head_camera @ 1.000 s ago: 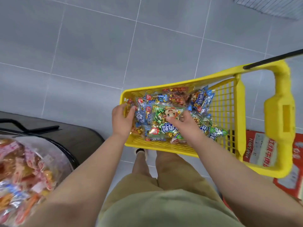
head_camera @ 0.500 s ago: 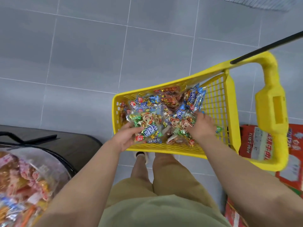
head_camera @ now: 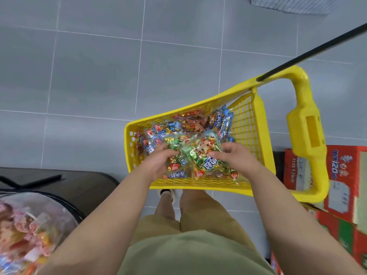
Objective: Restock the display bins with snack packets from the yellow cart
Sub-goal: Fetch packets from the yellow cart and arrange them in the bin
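Display bin [head_camera: 59,207] at lower left is cut off by the frame edge and its contents are blurred, so we can't read those packs. Red cartons [head_camera: 345,175] at right sit partly behind the cart handle. We see both forearms reaching down into the yellow cart [head_camera: 198,186]. Left hand [head_camera: 158,165] and right hand [head_camera: 234,157] face each other, fingers curled, grasping green snack packets [head_camera: 190,153] between them. Fingertips are partly buried in wrappers. More packets lie underneath in the cart.
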